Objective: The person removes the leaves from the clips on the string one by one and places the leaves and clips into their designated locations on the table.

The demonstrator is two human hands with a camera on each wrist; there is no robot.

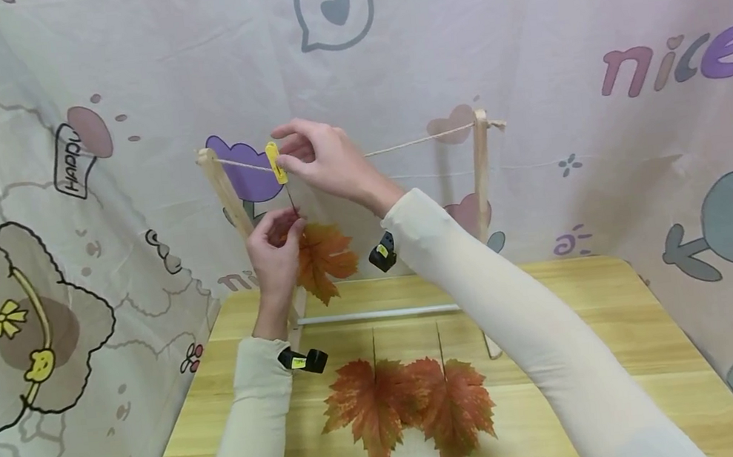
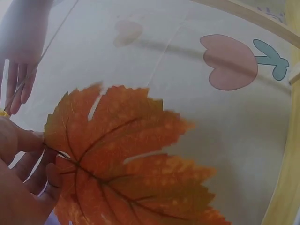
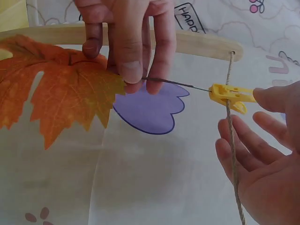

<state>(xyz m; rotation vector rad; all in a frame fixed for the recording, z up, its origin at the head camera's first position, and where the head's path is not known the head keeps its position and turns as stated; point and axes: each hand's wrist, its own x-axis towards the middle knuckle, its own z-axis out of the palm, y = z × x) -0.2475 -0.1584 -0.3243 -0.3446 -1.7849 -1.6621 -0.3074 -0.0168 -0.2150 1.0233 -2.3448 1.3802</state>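
Observation:
My left hand (image 1: 278,256) pinches the thin stem of an orange artificial maple leaf (image 1: 324,259) between thumb and fingertips, close to the blade. The leaf hangs beside that hand and fills much of the left wrist view. Above it, a yellow clothespin (image 3: 225,95) sits on the twine (image 3: 233,154), and the stem's tip reaches into its jaws. My right hand (image 1: 329,159) is at the clothespin. In the right wrist view its thumb touches the handle end while the other fingers stand apart, spread loosely behind the twine.
The twine runs between two wooden posts, the left post (image 1: 224,187) and the right post (image 1: 483,179). A white rod (image 1: 382,314) spans low between them. Two more red-orange maple leaves (image 1: 375,406) lie on the wooden table (image 1: 621,351). A printed cloth (image 1: 537,2) hangs behind.

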